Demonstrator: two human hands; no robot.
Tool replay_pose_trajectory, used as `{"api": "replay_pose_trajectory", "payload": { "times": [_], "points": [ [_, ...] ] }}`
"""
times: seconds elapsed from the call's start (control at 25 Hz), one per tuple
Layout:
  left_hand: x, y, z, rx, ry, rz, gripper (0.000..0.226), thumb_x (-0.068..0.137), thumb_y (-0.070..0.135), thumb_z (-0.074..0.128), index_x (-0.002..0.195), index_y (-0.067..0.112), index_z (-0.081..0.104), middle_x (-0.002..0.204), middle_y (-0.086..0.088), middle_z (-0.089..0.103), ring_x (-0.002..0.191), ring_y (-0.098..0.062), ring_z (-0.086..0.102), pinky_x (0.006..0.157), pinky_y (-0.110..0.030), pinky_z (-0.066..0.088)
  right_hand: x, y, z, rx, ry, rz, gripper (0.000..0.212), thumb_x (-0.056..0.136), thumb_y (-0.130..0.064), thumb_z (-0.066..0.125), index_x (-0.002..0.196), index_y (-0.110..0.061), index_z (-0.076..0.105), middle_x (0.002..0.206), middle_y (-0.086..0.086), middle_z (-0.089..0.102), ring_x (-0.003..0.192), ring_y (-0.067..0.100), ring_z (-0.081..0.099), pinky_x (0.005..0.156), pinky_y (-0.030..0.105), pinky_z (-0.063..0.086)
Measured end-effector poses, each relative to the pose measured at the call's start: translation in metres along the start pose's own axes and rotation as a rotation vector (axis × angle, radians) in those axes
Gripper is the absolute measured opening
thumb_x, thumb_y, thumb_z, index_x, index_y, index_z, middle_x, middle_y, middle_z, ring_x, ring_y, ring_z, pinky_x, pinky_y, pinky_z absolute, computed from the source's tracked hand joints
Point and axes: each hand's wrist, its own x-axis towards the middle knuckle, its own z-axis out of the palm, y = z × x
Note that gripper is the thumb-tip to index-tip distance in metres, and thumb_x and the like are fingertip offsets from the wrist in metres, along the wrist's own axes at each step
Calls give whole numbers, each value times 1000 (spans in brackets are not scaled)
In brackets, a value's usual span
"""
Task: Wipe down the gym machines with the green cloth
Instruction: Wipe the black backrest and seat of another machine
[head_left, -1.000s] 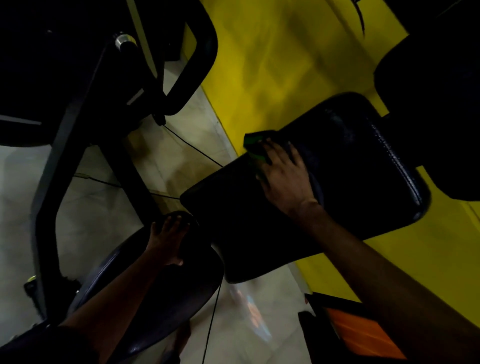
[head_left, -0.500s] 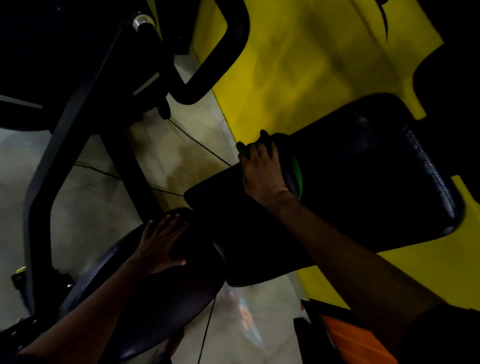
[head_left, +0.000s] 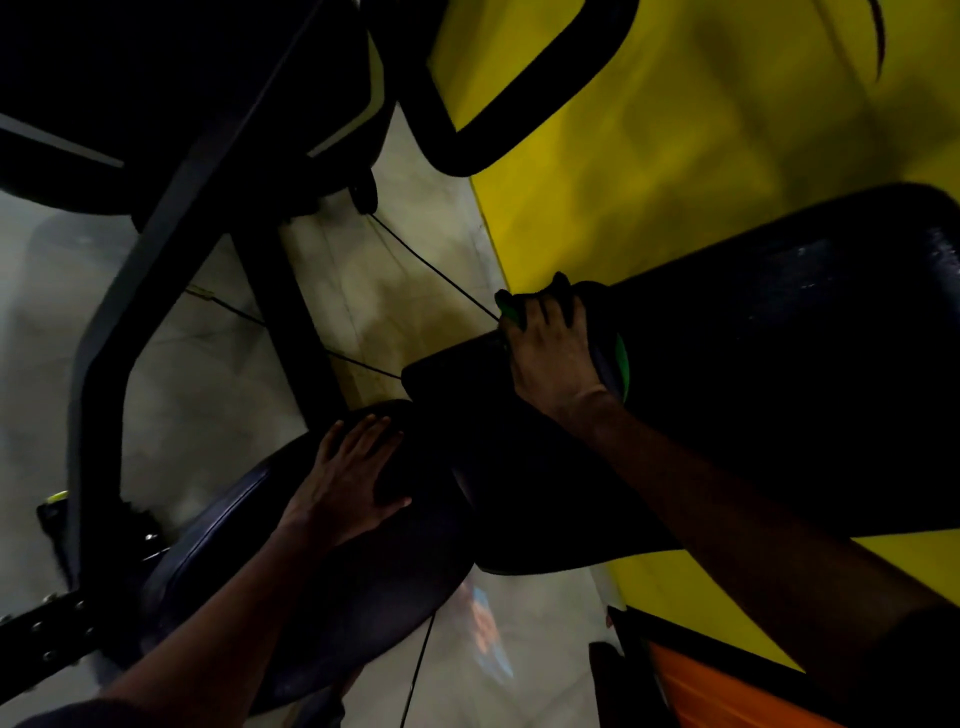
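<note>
- My left hand (head_left: 353, 467) lies flat with straight fingers on the round seat pad (head_left: 374, 597). It holds nothing and serves as a brace.
- My right hand (head_left: 550, 353) curls its fingers over the upper edge of the long black pad (head_left: 779, 415), gripping the green cloth (head_left: 622, 364) against the vinyl.
- The cloth shows only as a green strip beside the wrist and a tip past the fingertips. The rest is hidden under the hand.
- Handling, as I judge it: the cloth is light, soft and limp, and likely to bunch or slide on smooth vinyl. Hold it as a folded wad under a broad palm, never by a corner.
- The pad looks firm enough to take wiping pressure.
- Beyond stand the dark machine frame (head_left: 104, 338) and the yellow wall (head_left: 675, 156), neither touched.
</note>
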Motion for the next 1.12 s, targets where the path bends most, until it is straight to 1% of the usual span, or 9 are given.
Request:
{"api": "replay_pose_trajectory", "payload": {
  "times": [0.12,0.24,0.36,0.56,0.72,0.8,0.92,1.04,1.12],
  "points": [
    [0,2,-1,13,3,-1,89,74,75,44,143,19,50,153,-6,42,144,-24,33,119,-45,9,7,-25,8,42,-99,-47,65,70,-33,73,132,-18,61,124,19,57,120,42,50,107,62,29],
    [-1,2,-3,20,-2,-12,89,75,76,44,144,20,48,155,-5,40,146,-22,29,120,-44,6,5,-30,13,144,-121,-116,62,84,-34,66,142,-18,52,143,19,48,137,40,38,113,60,24],
    [-3,3,-5,11,7,-6,90,74,75,43,145,20,48,155,-5,39,147,-22,28,120,-43,4,-5,-14,16,147,-58,-134,59,84,-38,63,141,-21,54,141,17,52,137,38,41,113,55,28],
    [0,0,4,47,44,3,91,77,75,43,150,20,40,159,-4,32,149,-21,21,121,-44,0,9,-42,28,108,-120,-166,71,71,-28,75,139,-21,57,139,17,53,135,38,44,112,60,28],
    [-1,2,8,73,98,1,91,77,73,46,148,16,42,157,-6,36,148,-22,27,120,-46,6,20,-82,38,80,-259,-330,79,84,-23,66,154,-17,32,156,16,33,148,35,24,120,56,11],
    [-2,2,10,77,111,-9,91,78,74,46,148,16,43,157,-5,37,147,-22,28,120,-46,7,25,-92,38,80,-287,-380,81,86,-22,65,156,-15,25,158,16,29,150,35,18,121,54,6],
    [-2,3,10,90,99,-20,92,79,74,45,150,17,40,158,-4,34,148,-21,24,121,-46,7,26,-84,35,43,-292,-461,68,91,-23,59,154,-17,33,160,13,27,150,33,17,121,52,7],
    [-2,3,9,88,102,-20,91,78,73,45,148,15,43,156,-5,38,147,-22,28,120,-48,11,30,-88,36,-7,-305,-529,56,92,-24,57,147,-18,46,157,10,32,148,32,22,121,52,9],
    [-1,4,7,71,110,-5,90,77,73,48,147,15,45,155,-5,39,146,-23,30,119,-48,11,37,-99,44,-59,-279,-633,45,96,-22,46,140,-15,54,154,10,38,147,32,24,122,52,1]
  ]
}}
